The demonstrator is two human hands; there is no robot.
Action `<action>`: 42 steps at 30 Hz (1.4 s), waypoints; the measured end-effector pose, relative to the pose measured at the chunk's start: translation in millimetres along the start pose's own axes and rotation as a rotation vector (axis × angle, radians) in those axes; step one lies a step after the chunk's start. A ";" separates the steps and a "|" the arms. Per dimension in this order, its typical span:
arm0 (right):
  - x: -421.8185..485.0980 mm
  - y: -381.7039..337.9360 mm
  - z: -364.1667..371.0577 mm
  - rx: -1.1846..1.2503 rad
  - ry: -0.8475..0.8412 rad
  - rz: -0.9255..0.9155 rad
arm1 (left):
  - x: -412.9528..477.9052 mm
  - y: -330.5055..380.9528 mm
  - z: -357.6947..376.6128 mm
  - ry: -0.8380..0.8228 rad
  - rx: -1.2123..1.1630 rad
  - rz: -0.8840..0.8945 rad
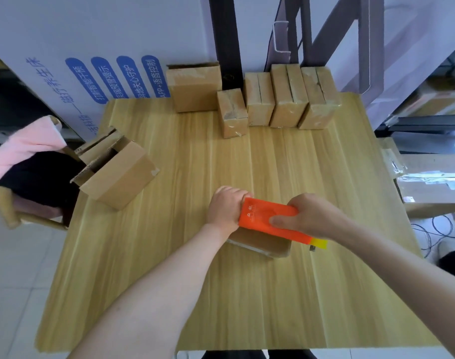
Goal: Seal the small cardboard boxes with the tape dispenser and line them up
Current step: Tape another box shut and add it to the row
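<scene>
While the left hand (pixel 227 207) curls over the small cardboard box (pixel 260 246) to steady it, the right hand (pixel 311 216) grips the orange tape dispenser (pixel 267 218) on top, likely laying tape. Sealed boxes (pixel 285 99) stand lined up beyond the hands, and an open box (pixel 115 172) waits off to their left.

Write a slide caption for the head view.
Right hand holds orange tape dispenser on a box the left hand steadies; taped boxes behind.

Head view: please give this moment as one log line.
left hand: holds box | right hand: grips tape dispenser over box | back row: sealed boxes | left: open box
</scene>
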State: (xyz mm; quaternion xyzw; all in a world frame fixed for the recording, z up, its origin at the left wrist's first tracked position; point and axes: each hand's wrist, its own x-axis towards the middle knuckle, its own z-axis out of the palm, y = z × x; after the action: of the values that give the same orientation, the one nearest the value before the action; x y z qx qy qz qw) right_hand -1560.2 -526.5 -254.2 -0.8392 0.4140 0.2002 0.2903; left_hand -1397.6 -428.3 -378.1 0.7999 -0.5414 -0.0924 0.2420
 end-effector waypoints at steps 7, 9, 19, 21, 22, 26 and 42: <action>-2.2 10.8 0.9 0.034 -0.004 -0.088 | 0.0 -1.5 4.2 -0.002 0.081 0.034; -2.9 22.1 -1.7 0.011 -0.008 -0.088 | 1.3 -0.2 5.4 -0.019 0.099 -0.022; -35.4 152.5 -8.9 0.135 -0.008 0.084 | 3.2 6.2 8.7 -0.107 0.296 -0.078; -32.8 154.1 -2.2 0.054 -0.018 0.112 | 3.3 7.2 9.3 -0.089 0.314 -0.074; -29.6 151.3 3.2 -0.009 -0.028 0.127 | 3.4 7.0 10.3 -0.086 0.319 -0.074; -17.2 132.6 16.9 -0.087 -0.027 0.147 | 2.5 7.2 12.6 -0.090 0.338 -0.086; -15.2 46.4 46.0 -0.288 0.187 0.128 | 0.2 17.8 21.4 -0.170 0.461 -0.095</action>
State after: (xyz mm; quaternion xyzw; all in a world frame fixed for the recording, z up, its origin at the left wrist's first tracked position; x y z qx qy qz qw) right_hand -1611.0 -510.4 -294.9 -0.8589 0.4589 0.1968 0.1139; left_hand -1420.9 -439.9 -387.9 0.8479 -0.5283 -0.0448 0.0023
